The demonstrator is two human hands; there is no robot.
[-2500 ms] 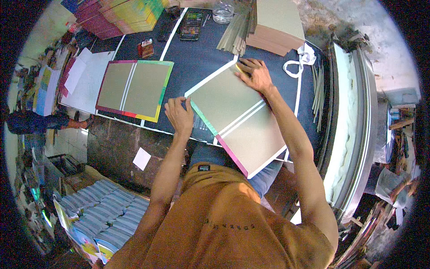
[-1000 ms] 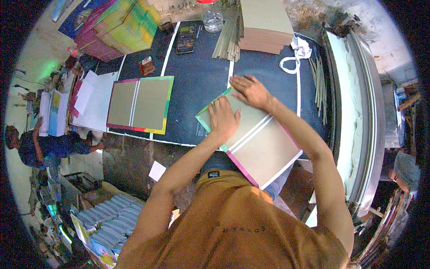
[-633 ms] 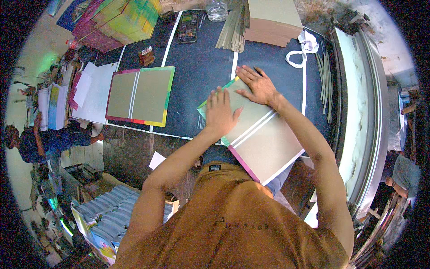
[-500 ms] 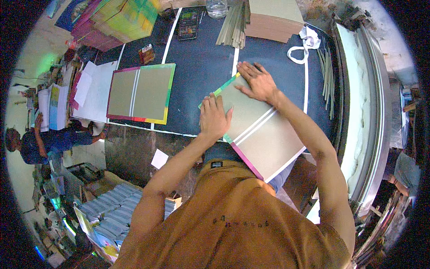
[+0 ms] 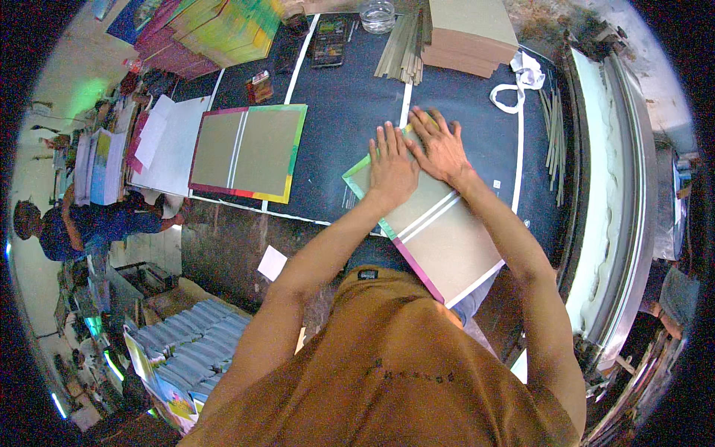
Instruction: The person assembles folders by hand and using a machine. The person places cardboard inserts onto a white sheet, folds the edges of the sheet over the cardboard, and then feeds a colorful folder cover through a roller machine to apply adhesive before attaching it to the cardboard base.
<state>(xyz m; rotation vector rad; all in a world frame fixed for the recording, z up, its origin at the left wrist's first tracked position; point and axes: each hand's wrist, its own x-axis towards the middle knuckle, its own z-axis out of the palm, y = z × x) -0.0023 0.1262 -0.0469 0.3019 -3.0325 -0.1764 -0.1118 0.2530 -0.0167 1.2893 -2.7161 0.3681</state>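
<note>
A hardcover book case [image 5: 454,246] lies inside up and slanted at the table's near edge, partly overhanging toward my body. It has grey-brown boards, two white strips along the spine gap, and green, yellow and magenta turned-in edges. My left hand [image 5: 392,173] rests flat on its far board, fingers stretched toward the far edge. Close beside it, my right hand [image 5: 441,149] presses at the far edge with fingers extended, covering much of that edge. A second, similar book case [image 5: 268,156] lies flat to the left, apart from my hands.
Along the back of the dark table stand a colourful stack [image 5: 223,37], a phone [image 5: 329,46], a glass jar [image 5: 377,16], board strips [image 5: 402,48] and a board stack [image 5: 465,56]. White tape [image 5: 506,97] lies right. Another person [image 5: 97,231] is at far left.
My left hand has slid right and away from me along the book case, coming up beside my right hand. The whole view has shifted slightly.
</note>
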